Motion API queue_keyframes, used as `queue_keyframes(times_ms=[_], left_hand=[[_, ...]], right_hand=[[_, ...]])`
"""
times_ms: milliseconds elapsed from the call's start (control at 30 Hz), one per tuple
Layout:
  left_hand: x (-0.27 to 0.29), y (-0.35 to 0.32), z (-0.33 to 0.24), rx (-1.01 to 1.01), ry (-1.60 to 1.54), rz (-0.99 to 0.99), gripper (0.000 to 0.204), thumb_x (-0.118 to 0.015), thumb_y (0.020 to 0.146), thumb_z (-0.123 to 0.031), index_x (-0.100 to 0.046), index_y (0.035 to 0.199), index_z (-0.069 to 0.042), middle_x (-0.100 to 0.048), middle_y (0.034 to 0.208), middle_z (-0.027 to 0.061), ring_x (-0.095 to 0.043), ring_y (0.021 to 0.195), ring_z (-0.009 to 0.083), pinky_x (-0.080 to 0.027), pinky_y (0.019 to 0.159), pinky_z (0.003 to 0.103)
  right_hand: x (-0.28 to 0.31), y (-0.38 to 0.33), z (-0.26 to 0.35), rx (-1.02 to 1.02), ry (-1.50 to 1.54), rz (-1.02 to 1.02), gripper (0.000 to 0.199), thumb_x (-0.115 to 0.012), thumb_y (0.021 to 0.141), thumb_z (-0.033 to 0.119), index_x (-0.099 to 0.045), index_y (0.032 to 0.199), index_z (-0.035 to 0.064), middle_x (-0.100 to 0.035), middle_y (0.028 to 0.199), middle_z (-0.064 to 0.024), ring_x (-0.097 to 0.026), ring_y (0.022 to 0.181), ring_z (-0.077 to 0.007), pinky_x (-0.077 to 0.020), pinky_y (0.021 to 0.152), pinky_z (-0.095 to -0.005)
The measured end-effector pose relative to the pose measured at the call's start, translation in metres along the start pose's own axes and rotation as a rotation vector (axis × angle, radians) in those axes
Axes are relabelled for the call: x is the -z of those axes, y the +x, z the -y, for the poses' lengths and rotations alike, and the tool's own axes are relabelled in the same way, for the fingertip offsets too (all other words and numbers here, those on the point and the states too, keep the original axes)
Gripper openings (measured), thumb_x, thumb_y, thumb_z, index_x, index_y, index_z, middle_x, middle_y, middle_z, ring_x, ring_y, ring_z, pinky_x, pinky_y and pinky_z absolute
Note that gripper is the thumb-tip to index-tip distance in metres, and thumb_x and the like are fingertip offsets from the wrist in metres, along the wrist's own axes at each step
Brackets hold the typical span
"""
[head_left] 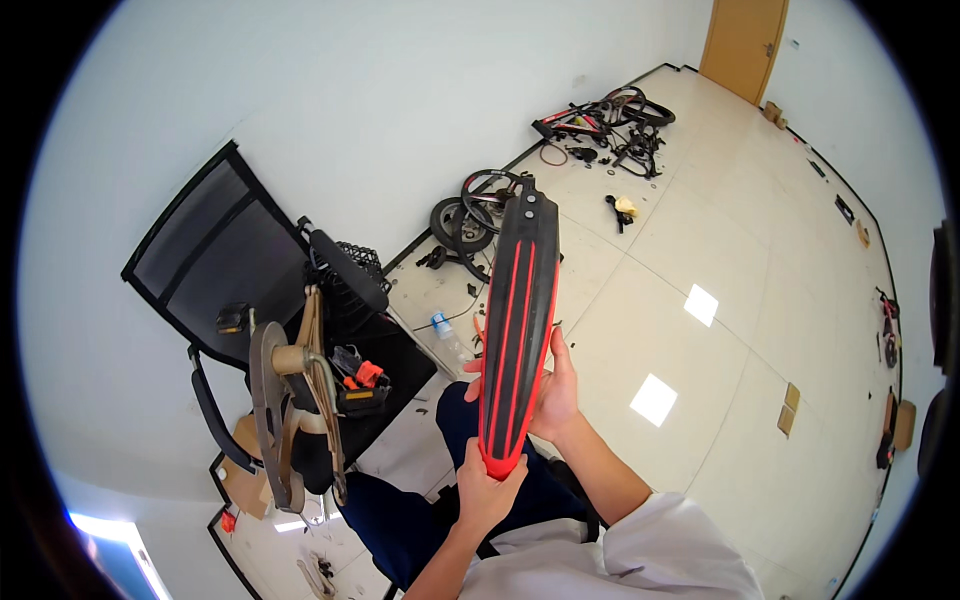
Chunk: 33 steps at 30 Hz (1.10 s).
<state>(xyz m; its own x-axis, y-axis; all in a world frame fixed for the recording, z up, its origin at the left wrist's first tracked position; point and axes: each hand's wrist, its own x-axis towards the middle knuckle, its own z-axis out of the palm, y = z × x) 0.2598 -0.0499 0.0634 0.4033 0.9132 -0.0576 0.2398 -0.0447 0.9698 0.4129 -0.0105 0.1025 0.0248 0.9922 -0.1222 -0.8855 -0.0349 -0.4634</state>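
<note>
A long black bicycle mudguard [519, 300] with red stripes and a red tip is held up in front of my body. My left hand [486, 492] is closed around its red lower end. Behind its lower half is my right hand [556, 397], with fingertips showing past the left edge and the thumb up along the right edge. The palm is partly hidden by the mudguard. At its far end, a black bracket with two bolts [530, 207] can be seen.
To the left stands a black mesh office chair [215, 260], with a black basket, tools and a pedal on it. A beige clamp-like stand [290, 360] rises beside it. Bicycle parts [610, 125] and a wheel [462, 225] lie along the wall. A plastic bottle [445, 330] is on the floor.
</note>
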Motion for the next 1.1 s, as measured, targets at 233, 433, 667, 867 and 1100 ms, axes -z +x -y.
queue_keyframes(times_ms=[233, 433, 667, 867, 1100], left_hand=[[-0.012, 0.007, 0.027, -0.067, 0.093, 0.132, 0.049, -0.077, 0.078, -0.015, -0.047, 0.115, -0.003, -0.062, 0.094, 0.0088, -0.060, 0.084, 0.0165, -0.048, 0.075, 0.030], [-0.010, 0.030, 0.086, -0.036, 0.423, 0.119, 0.050, -0.066, 0.085, -0.026, -0.047, 0.124, -0.001, -0.057, 0.116, 0.0183, -0.052, 0.111, 0.0310, -0.040, 0.091, 0.037], [-0.047, 0.040, 0.095, -0.287, 1.227, 0.028, 0.041, -0.063, 0.084, -0.032, -0.057, 0.116, -0.006, -0.049, 0.125, 0.0094, -0.037, 0.122, 0.0297, -0.031, 0.096, 0.055], [-0.038, 0.093, 0.123, -0.039, 1.140, 0.206, 0.034, -0.065, 0.079, -0.033, -0.063, 0.105, -0.011, -0.042, 0.141, 0.0100, -0.021, 0.140, 0.0347, -0.020, 0.099, 0.062], [-0.004, 0.134, 0.156, -0.041, 1.152, 0.231, 0.022, -0.064, 0.081, -0.031, -0.068, 0.084, -0.010, -0.059, 0.116, 0.0051, -0.046, 0.117, 0.0258, -0.027, 0.093, 0.050]], right_hand=[[0.028, 0.015, -0.004, 0.205, -0.078, -0.125, 0.073, -0.024, 0.091, 0.070, -0.054, 0.103, 0.0044, -0.062, 0.081, -0.0142, -0.061, 0.061, -0.0240, -0.0494, 0.059, -0.0342], [0.079, 0.006, 0.050, 0.378, -0.105, -0.286, 0.078, -0.023, 0.088, 0.075, -0.056, 0.092, 0.0040, -0.061, 0.077, -0.0107, -0.061, 0.059, -0.0214, -0.0494, 0.057, -0.0321], [0.115, 0.006, 0.061, 0.488, 0.018, -0.344, 0.066, -0.026, 0.094, 0.066, -0.053, 0.101, 0.0063, -0.060, 0.075, -0.0091, -0.061, 0.057, -0.0191, -0.0505, 0.054, -0.0318], [0.129, 0.008, 0.063, 0.397, 0.076, -0.415, 0.075, -0.026, 0.090, 0.072, -0.056, 0.106, 0.0052, -0.059, 0.079, -0.0063, -0.060, 0.062, -0.0172, -0.0484, 0.057, -0.0296], [0.152, 0.014, 0.075, 0.419, 0.022, -0.715, 0.077, -0.026, 0.089, 0.072, -0.057, 0.092, 0.0020, -0.062, 0.078, -0.0096, -0.062, 0.060, -0.0201, -0.0494, 0.052, -0.0317]])
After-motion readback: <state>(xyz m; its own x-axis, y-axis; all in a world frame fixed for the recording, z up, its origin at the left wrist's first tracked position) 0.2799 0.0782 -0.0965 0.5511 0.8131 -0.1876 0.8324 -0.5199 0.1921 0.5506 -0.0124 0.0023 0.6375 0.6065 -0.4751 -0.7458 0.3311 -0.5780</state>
